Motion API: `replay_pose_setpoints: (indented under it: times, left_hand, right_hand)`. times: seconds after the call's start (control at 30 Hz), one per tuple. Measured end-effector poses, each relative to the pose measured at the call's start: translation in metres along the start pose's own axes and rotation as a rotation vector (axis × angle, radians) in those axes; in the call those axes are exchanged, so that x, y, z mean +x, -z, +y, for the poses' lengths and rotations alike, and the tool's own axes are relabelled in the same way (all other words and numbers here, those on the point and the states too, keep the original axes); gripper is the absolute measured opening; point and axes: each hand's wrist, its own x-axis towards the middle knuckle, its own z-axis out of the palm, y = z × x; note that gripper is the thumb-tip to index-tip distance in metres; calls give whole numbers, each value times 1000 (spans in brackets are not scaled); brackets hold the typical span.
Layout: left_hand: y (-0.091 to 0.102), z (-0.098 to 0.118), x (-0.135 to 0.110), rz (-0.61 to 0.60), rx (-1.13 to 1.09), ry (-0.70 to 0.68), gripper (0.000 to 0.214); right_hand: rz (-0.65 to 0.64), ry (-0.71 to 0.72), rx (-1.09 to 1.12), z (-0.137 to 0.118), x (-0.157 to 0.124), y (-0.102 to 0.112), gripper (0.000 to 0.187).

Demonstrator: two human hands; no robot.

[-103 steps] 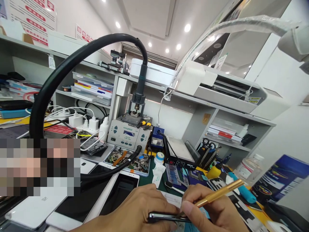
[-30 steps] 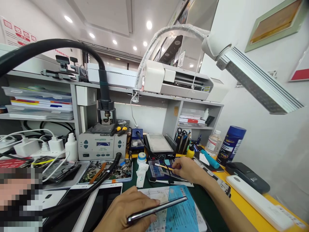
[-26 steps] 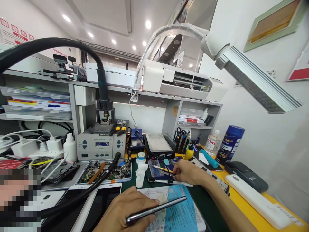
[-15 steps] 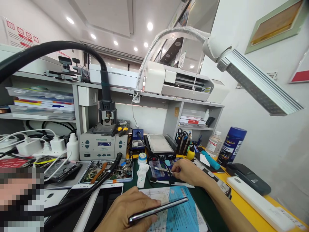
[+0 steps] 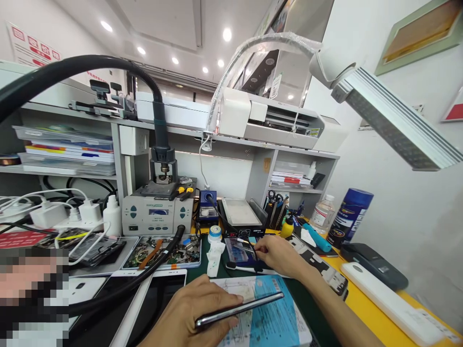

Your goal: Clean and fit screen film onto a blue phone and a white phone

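Observation:
My left hand (image 5: 193,313) grips a thin dark smartphone (image 5: 239,309), held edge-on and tilted above a blue and white sheet (image 5: 275,320) at the front of the bench. My right hand (image 5: 280,257) is stretched out to the middle of the bench, fingers pinched on a thin tool (image 5: 244,241) over a small blue tray of parts (image 5: 238,249). A white-handled tool (image 5: 249,269) lies just in front of that hand on the green mat (image 5: 202,272).
A grey rework station (image 5: 155,214) with a thick black hose (image 5: 90,72) stands behind a tray of scrap parts (image 5: 162,248). Tablets (image 5: 155,294) lie at the left front. A lamp arm (image 5: 394,125) hangs at the right. A blue can (image 5: 349,214), bottle and white bar (image 5: 392,303) sit on the yellow edge.
My right hand left the phone, put down the gold tool and reached to the blue tray, where it now pinches a thin tool. My view swung right. The left hand keeps the phone.

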Motion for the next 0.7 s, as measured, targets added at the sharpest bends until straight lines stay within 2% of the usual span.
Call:
replay_pose_setpoints:
  times: [0.3,0.43,0.7]
  left_hand:
    - [-2,-8,1,-27,9,-27,31]
    - [-2,-4,-1,-19,11,24,31]
    - [-3,-6,1,5,-17,-18,36]
  right_hand:
    - [53,-23,-18,-8,9,-14,24]
    - [50,-37,-20,-5,8,-14,25]
    - [30,-84,-10,5,7,-13,26]
